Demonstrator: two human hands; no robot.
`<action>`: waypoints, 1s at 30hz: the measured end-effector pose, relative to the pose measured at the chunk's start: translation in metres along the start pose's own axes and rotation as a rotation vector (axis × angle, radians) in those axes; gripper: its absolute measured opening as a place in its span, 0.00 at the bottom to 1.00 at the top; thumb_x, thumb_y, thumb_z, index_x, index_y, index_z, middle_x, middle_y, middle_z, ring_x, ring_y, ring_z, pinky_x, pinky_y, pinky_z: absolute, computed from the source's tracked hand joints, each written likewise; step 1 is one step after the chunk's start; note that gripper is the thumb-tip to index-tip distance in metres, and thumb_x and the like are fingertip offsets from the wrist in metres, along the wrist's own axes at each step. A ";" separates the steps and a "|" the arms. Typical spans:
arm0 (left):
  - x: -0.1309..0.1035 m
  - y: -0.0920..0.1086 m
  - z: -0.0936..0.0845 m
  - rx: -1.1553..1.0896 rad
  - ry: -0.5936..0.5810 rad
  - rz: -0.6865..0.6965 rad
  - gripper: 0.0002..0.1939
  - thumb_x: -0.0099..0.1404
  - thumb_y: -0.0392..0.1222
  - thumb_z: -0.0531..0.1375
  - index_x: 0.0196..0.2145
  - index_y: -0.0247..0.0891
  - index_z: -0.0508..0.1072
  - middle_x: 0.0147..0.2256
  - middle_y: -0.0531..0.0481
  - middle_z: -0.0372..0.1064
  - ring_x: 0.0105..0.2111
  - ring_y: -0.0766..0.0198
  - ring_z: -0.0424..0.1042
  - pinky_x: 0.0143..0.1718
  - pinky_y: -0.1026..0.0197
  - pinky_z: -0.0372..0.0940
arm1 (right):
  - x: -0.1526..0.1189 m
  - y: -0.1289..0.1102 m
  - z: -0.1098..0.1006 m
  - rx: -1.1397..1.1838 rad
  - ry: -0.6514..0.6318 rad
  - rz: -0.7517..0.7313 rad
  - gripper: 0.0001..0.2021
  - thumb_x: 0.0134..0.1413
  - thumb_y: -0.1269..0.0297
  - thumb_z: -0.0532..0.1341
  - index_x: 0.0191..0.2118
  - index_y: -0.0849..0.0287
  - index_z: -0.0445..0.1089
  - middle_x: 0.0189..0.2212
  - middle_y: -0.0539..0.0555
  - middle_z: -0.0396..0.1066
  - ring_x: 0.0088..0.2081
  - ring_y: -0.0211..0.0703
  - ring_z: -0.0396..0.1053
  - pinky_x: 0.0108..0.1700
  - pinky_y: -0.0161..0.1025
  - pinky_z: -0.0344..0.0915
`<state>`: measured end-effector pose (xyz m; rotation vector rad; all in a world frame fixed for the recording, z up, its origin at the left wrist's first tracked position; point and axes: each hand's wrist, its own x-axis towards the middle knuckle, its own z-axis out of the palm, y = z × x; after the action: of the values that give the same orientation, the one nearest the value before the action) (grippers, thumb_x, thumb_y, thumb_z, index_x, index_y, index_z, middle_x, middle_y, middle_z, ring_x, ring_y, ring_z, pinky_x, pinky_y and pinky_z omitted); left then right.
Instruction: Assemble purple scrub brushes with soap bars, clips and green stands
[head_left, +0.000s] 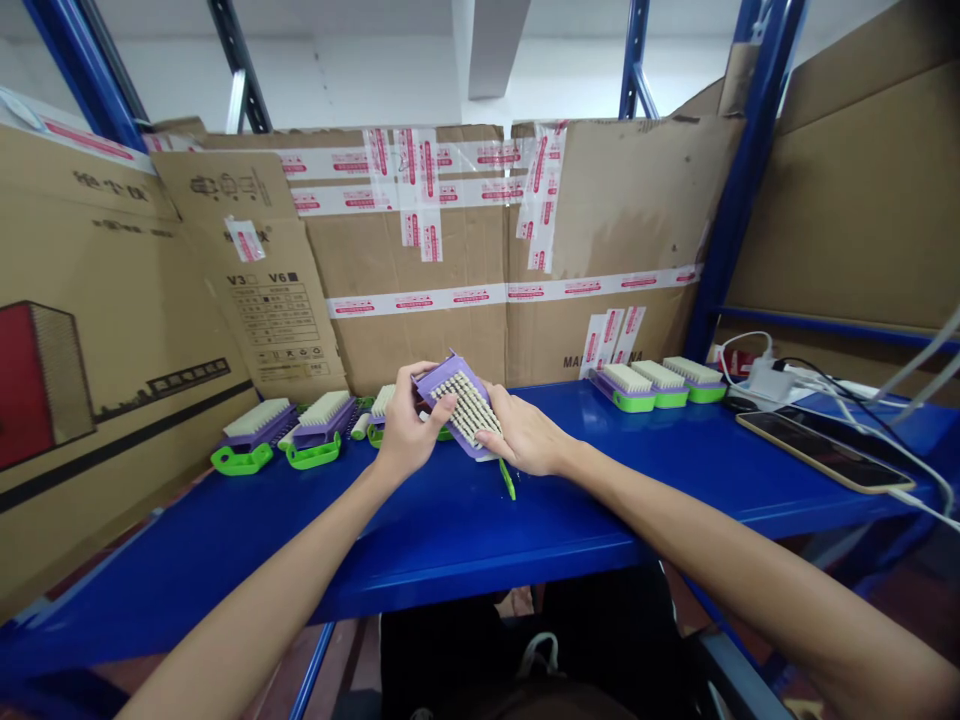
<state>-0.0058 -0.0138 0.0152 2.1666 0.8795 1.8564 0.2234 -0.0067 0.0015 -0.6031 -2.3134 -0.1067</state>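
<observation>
The brush was tilted above the table, bristles facing the wearer, pinched from both sides — the left hand at its upper left, the right hand at its right edge, thumbs over the bristles. Handling it well seemed to call for even support on the purple rim, light thumbs, and fingers clear of the green strap below.

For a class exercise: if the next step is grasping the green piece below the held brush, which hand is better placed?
Probably the right hand: it holds the right side of the purple brush, just above the green piece. The left hand holds the left side, farther away.
</observation>
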 end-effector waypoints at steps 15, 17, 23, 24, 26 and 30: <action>-0.001 -0.011 0.002 -0.155 -0.111 -0.096 0.44 0.56 0.60 0.77 0.61 0.45 0.60 0.54 0.42 0.68 0.46 0.54 0.77 0.41 0.55 0.76 | 0.000 0.002 -0.007 0.050 0.041 0.041 0.32 0.78 0.45 0.48 0.75 0.59 0.47 0.59 0.68 0.68 0.58 0.64 0.71 0.59 0.65 0.72; -0.001 -0.011 0.003 -0.156 -0.110 -0.092 0.41 0.60 0.60 0.75 0.61 0.45 0.60 0.53 0.43 0.69 0.45 0.55 0.77 0.41 0.55 0.76 | 0.001 0.001 -0.008 0.059 0.050 0.049 0.32 0.78 0.44 0.47 0.76 0.58 0.47 0.59 0.68 0.68 0.57 0.63 0.70 0.59 0.65 0.72; -0.003 -0.009 0.005 -0.166 -0.085 -0.099 0.34 0.67 0.59 0.70 0.60 0.44 0.60 0.50 0.44 0.71 0.42 0.59 0.77 0.39 0.57 0.76 | 0.001 0.000 -0.010 0.063 0.062 0.076 0.31 0.79 0.44 0.44 0.78 0.52 0.44 0.59 0.66 0.67 0.56 0.61 0.68 0.60 0.67 0.71; -0.003 -0.009 0.006 -0.163 -0.081 -0.105 0.33 0.67 0.59 0.70 0.60 0.44 0.61 0.50 0.45 0.72 0.42 0.59 0.77 0.39 0.57 0.75 | 0.001 0.000 -0.010 0.063 0.058 0.088 0.32 0.79 0.44 0.43 0.78 0.52 0.43 0.59 0.66 0.67 0.57 0.61 0.68 0.60 0.67 0.70; -0.003 -0.009 0.006 -0.154 -0.070 -0.111 0.33 0.67 0.59 0.70 0.59 0.44 0.61 0.49 0.45 0.72 0.42 0.59 0.77 0.38 0.58 0.75 | 0.000 0.001 -0.010 0.063 0.048 0.106 0.33 0.79 0.43 0.42 0.79 0.52 0.40 0.61 0.66 0.66 0.58 0.61 0.68 0.61 0.67 0.70; -0.004 -0.007 0.007 -0.140 -0.053 -0.108 0.32 0.67 0.59 0.70 0.59 0.44 0.62 0.51 0.44 0.71 0.43 0.58 0.77 0.39 0.57 0.75 | -0.001 0.003 -0.009 0.070 0.056 0.097 0.34 0.78 0.42 0.41 0.80 0.50 0.38 0.64 0.66 0.65 0.59 0.62 0.68 0.62 0.67 0.70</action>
<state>-0.0016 -0.0082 0.0073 2.0338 0.8138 1.7459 0.2311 -0.0066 0.0074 -0.6671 -2.2204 0.0031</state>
